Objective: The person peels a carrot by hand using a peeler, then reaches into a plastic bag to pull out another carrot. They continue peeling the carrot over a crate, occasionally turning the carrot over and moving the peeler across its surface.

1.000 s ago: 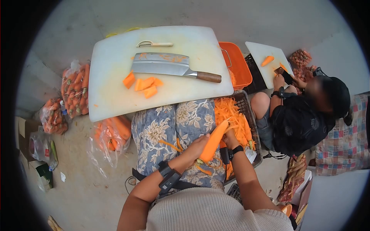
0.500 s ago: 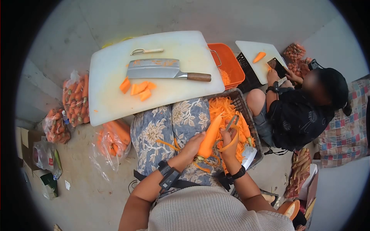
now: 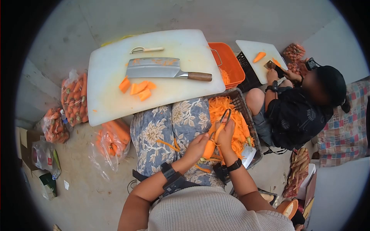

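My left hand (image 3: 196,147) is wrapped round the lower part of a large carrot (image 3: 209,148) above my lap. My right hand (image 3: 226,133) grips a peeler (image 3: 227,114) close against the carrot's upper part, and an orange strip hangs by its fingers. Long peelings (image 3: 237,127) fill a dark crate (image 3: 252,140) just beyond my right hand. On the large white board (image 3: 111,77) lie a cleaver (image 3: 154,68), a second peeler (image 3: 146,49) and several carrot pieces (image 3: 142,88).
Bags of carrots (image 3: 75,98) stand at the left, another bag (image 3: 111,140) beside my lap. An orange bin (image 3: 229,59) sits behind the crate. At the right, a co-worker (image 3: 302,109) holds a blade over a smaller board (image 3: 250,50).
My right hand and its peeler have moved up and inward to the carrot, which now shows less. The co-worker's blade has shifted slightly, with cut orange bits beside it.
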{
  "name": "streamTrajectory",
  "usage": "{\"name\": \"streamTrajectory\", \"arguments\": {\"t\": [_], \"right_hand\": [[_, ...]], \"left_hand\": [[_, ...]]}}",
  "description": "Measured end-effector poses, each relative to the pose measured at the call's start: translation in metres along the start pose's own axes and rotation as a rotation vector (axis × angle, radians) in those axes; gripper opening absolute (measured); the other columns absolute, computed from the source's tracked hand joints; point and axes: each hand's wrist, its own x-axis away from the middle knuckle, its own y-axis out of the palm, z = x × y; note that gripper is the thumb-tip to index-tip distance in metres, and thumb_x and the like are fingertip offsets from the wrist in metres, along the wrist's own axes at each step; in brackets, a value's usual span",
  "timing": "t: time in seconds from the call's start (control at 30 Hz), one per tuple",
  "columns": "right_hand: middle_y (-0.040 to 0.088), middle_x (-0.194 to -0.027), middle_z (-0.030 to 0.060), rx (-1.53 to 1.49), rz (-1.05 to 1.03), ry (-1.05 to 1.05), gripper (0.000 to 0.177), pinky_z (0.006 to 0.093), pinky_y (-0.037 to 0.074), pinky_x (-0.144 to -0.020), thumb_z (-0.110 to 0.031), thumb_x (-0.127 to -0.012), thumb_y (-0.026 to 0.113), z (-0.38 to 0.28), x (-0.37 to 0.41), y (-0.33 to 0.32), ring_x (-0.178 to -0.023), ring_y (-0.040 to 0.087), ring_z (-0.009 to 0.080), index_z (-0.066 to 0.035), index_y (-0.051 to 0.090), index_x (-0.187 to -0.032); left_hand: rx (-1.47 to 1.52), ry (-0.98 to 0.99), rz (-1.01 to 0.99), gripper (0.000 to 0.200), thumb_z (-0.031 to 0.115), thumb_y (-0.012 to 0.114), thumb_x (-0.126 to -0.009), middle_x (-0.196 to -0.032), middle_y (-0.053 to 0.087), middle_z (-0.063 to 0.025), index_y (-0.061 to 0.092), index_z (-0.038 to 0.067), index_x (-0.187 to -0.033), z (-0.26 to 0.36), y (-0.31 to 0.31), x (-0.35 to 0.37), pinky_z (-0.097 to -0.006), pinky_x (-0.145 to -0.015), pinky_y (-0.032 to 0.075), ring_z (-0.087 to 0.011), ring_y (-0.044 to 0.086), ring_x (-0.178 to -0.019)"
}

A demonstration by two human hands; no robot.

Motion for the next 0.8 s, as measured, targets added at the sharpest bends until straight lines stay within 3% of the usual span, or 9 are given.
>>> {"name": "streamTrajectory", "arguments": {"t": [0.07, 0.1, 0.17, 0.27, 0.4, 0.5, 0.57, 0.7, 0.8], "right_hand": [[0.047, -0.078, 0.0099, 0.171, 0.165, -0.111, 0.016, 0.0316, 0.042, -0.061, -0.011, -0.078, 0.058, 0.004, -0.01, 0.006, -0.069, 0.051, 0.0187, -0.001, 0.045, -0.078], [0.047, -0.078, 0.0099, 0.175, 0.161, -0.109, 0.016, 0.0316, 0.042, -0.061, -0.011, -0.078, 0.058, 0.015, -0.017, 0.01, -0.069, 0.051, 0.0187, -0.001, 0.045, -0.078], [0.043, -0.058, 0.0047, -0.026, 0.095, 0.075, 0.018, 0.0293, 0.038, -0.045, -0.013, -0.078, 0.056, 0.035, -0.033, 0.015, -0.046, 0.044, 0.0144, -0.003, 0.043, -0.071], [0.037, -0.047, -0.0001, -0.053, 0.025, 0.142, 0.022, 0.0279, 0.031, -0.036, -0.015, -0.078, 0.055, 0.028, -0.045, 0.014, -0.034, 0.034, 0.0119, -0.006, 0.04, -0.065], [0.043, -0.054, 0.0053, -0.193, -0.039, 0.348, 0.019, 0.0301, 0.033, -0.041, -0.015, -0.077, 0.055, 0.05, -0.064, 0.006, -0.043, 0.04, 0.0138, -0.001, 0.048, -0.066], [0.044, -0.053, 0.0035, -0.407, -0.07, 0.524, 0.017, 0.0315, 0.031, -0.039, -0.017, -0.077, 0.055, 0.056, -0.068, 0.005, -0.04, 0.04, 0.0148, -0.004, 0.05, -0.067], [0.047, -0.055, 0.0021, -0.469, -0.155, 0.776, 0.015, 0.0286, 0.039, -0.04, -0.02, -0.075, 0.059, 0.052, -0.067, 0.006, -0.04, 0.045, 0.0159, -0.008, 0.051, -0.073], [0.051, -0.063, 0.0027, -0.614, -0.282, 0.878, 0.02, 0.0295, 0.048, -0.048, -0.023, -0.074, 0.061, 0.053, -0.068, 0.001, -0.047, 0.051, 0.0173, -0.007, 0.051, -0.081], [0.054, -0.069, 0.0031, -0.58, -0.139, 0.868, 0.018, 0.029, 0.046, -0.053, -0.024, -0.076, 0.057, 0.04, -0.057, -0.002, -0.057, 0.053, 0.0153, -0.007, 0.053, -0.081]], "left_hand": [[0.071, -0.011, -0.006, 0.04, 0.032, 0.044, -0.092, -0.089, 0.058, -0.0036, 0.055, -0.003, -0.108, 0.0, -0.001, -0.001, -0.0205, -0.075, 0.04, -0.0081, 0.051, -0.083], [0.127, -0.068, -0.032, 0.04, 0.032, 0.044, -0.092, -0.087, 0.058, -0.003, 0.055, -0.003, -0.108, 0.0, -0.002, -0.003, -0.0204, -0.072, 0.04, -0.0075, 0.051, -0.08], [0.188, -0.127, -0.055, 0.04, 0.032, 0.044, -0.092, -0.086, 0.057, -0.0023, 0.055, -0.003, -0.108, 0.001, -0.004, -0.005, -0.0202, -0.07, 0.041, -0.007, 0.051, -0.078], [0.163, -0.084, -0.09, 0.038, 0.032, 0.041, -0.093, -0.087, 0.059, -0.0064, 0.053, -0.001, -0.106, 0.008, -0.006, -0.005, -0.0232, -0.065, 0.047, -0.012, 0.058, -0.073], [0.219, -0.157, -0.121, 0.039, 0.033, 0.042, -0.093, -0.085, 0.058, -0.0042, 0.053, -0.002, -0.107, 0.016, -0.003, 0.001, -0.0226, -0.065, 0.045, -0.0097, 0.055, -0.073], [0.198, -0.143, -0.117, 0.041, 0.034, 0.044, -0.092, -0.085, 0.057, -0.003, 0.053, -0.003, -0.108, 0.012, -0.002, -0.001, -0.0222, -0.065, 0.044, -0.0083, 0.053, -0.073], [0.184, -0.138, -0.113, 0.042, 0.035, 0.044, -0.092, -0.086, 0.057, -0.0034, 0.053, -0.003, -0.108, 0.012, -0.003, -0.002, -0.0224, -0.065, 0.044, -0.0085, 0.053, -0.073], [0.161, -0.155, -0.136, 0.041, 0.034, 0.043, -0.093, -0.088, 0.058, -0.0057, 0.051, -0.002, -0.109, 0.012, -0.005, -0.003, -0.0237, -0.065, 0.046, -0.011, 0.056, -0.075], [0.185, -0.174, -0.192, 0.041, 0.034, 0.04, -0.093, -0.089, 0.06, -0.009, 0.05, -0.001, -0.11, 0.022, -0.011, 0.002, -0.0278, -0.063, 0.05, -0.0154, 0.06, -0.077]]}}
